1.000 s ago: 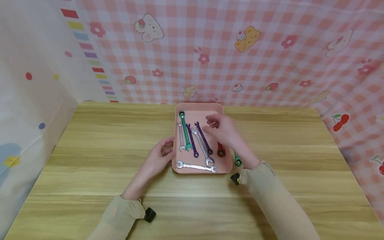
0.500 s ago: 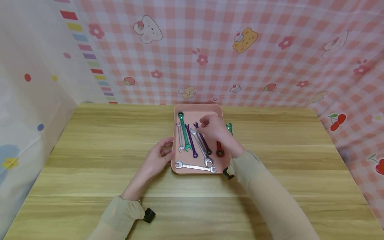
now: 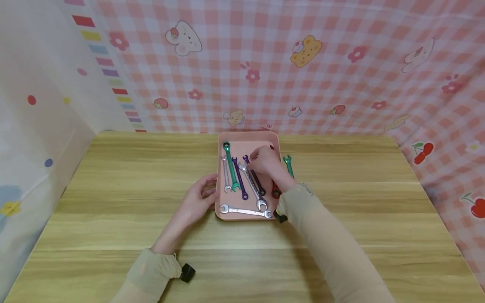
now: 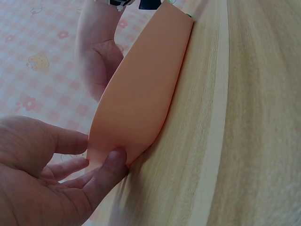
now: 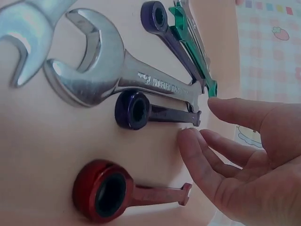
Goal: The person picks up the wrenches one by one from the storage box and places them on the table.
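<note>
A shallow pink tray bears several wrenches: silver, purple, green and red. My left hand rests at the tray's left side; in the left wrist view its thumb presses the outer wall and the fingertips touch the edge. Inside the tray, my right hand hovers over the far end of the right-hand purple wrench, thumb and fingers apart. Beside that purple wrench lies a large silver wrench. A red wrench lies right of them, partly hidden by my hand in the head view.
Left in the tray are a green wrench, another purple wrench and a small silver wrench. One silver wrench lies crosswise at the near end. Outside, a green wrench lies right of the tray on the wooden table.
My right hand has moved left and lower, from the tray's right part to the right-hand purple wrench, uncovering the green wrench's far end outside the tray. The left hand stays at the tray.
</note>
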`<control>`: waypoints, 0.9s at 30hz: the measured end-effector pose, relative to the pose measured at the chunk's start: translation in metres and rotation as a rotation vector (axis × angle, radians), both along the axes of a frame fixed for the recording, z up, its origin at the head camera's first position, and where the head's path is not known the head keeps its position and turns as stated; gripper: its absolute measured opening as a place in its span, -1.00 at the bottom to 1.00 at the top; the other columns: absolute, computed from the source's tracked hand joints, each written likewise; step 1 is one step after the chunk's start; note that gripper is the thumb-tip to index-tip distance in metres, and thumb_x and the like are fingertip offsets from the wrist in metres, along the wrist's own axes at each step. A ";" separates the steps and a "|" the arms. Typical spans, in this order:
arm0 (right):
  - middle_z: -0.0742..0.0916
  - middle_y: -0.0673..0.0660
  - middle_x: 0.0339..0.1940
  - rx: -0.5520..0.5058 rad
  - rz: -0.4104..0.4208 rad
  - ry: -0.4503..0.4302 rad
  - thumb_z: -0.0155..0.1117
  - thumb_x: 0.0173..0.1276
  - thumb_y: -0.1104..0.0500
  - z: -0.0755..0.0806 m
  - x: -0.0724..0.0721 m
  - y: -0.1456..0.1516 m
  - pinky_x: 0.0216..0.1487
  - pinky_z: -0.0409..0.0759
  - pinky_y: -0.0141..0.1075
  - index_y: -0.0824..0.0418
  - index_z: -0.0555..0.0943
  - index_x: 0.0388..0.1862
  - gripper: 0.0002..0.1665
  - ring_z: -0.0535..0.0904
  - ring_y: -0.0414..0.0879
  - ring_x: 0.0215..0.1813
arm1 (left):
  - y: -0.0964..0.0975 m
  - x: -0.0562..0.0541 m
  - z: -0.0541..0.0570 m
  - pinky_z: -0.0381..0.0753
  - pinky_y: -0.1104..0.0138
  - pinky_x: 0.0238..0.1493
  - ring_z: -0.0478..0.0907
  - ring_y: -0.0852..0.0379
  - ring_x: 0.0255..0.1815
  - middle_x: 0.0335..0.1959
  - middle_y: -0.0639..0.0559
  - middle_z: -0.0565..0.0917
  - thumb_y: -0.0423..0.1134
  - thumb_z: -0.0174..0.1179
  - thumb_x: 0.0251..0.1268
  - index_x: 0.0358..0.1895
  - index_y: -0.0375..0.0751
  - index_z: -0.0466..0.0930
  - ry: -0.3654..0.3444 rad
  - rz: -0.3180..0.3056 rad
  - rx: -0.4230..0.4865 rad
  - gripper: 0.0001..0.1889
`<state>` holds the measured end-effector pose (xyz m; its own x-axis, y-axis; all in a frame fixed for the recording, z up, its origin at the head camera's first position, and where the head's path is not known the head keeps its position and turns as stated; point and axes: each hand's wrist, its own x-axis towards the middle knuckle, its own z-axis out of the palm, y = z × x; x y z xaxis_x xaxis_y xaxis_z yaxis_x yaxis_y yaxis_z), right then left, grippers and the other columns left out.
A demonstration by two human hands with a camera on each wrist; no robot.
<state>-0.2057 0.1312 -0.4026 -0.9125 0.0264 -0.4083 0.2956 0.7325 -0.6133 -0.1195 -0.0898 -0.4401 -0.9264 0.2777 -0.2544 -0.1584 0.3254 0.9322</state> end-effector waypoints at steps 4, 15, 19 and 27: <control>0.73 0.29 0.23 -0.011 -0.029 -0.012 0.43 0.42 0.22 -0.001 0.000 -0.001 0.32 0.75 -0.11 0.32 0.65 0.22 -0.58 0.69 0.07 0.14 | 0.001 0.000 0.000 0.75 0.07 0.33 0.50 -0.34 0.51 0.57 -0.36 0.40 -0.46 0.07 0.56 0.62 -0.28 0.21 0.000 0.001 -0.003 -0.39; 0.77 0.32 0.12 -0.056 -0.070 0.025 0.47 0.32 0.35 -0.007 -0.002 -0.005 0.28 0.79 -0.08 0.35 0.68 0.08 -0.65 0.72 0.11 0.08 | 0.001 0.001 0.000 0.74 0.05 0.35 0.49 -0.34 0.51 0.56 -0.36 0.40 -0.46 0.08 0.55 0.61 -0.28 0.21 0.003 0.012 -0.015 -0.38; 0.78 0.32 0.10 -0.052 -0.080 0.040 0.44 0.29 0.40 -0.008 -0.005 -0.005 0.21 0.82 -0.10 0.35 0.70 0.04 -0.67 0.73 0.09 0.04 | 0.001 0.001 0.000 0.74 0.06 0.35 0.50 -0.35 0.50 0.56 -0.36 0.40 -0.44 0.09 0.56 0.62 -0.28 0.20 0.005 0.006 -0.020 -0.38; 0.74 0.27 0.10 -0.172 -0.217 0.049 0.35 0.36 0.42 -0.011 -0.007 -0.009 0.23 0.80 -0.10 0.32 0.64 0.05 -0.71 0.71 0.10 0.12 | 0.001 0.001 0.000 0.75 0.07 0.34 0.50 -0.34 0.50 0.56 -0.35 0.41 -0.44 0.08 0.56 0.62 -0.27 0.21 0.002 0.006 -0.022 -0.38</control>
